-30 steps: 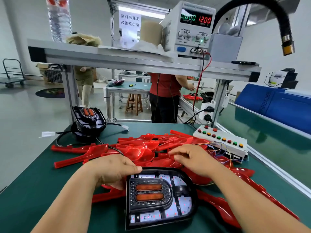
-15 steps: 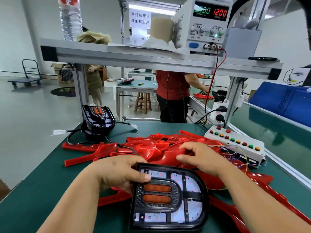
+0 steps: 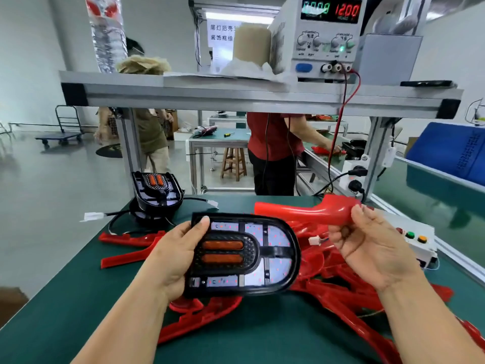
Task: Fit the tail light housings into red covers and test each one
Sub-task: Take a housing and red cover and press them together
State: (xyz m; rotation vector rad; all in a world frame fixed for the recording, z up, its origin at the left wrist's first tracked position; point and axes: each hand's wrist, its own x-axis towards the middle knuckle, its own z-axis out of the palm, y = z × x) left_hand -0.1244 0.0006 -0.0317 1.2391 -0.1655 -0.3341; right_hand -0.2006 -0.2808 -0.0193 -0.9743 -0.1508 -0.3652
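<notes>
My left hand [image 3: 176, 261] curls round the housing [image 3: 262, 261], thumb on its rim (face up); my right hand [image 3: 372, 245] pinches one end of a cover [image 3: 309, 211], fingers bent.

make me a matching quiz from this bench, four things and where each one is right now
1. nearer tail light housing
2. raised red cover
3. power supply
4. button box

a. on the shelf
b. in the left hand
c. at the right edge of the table
d. in the right hand

Pairs: 1-b, 2-d, 3-a, 4-c
</notes>
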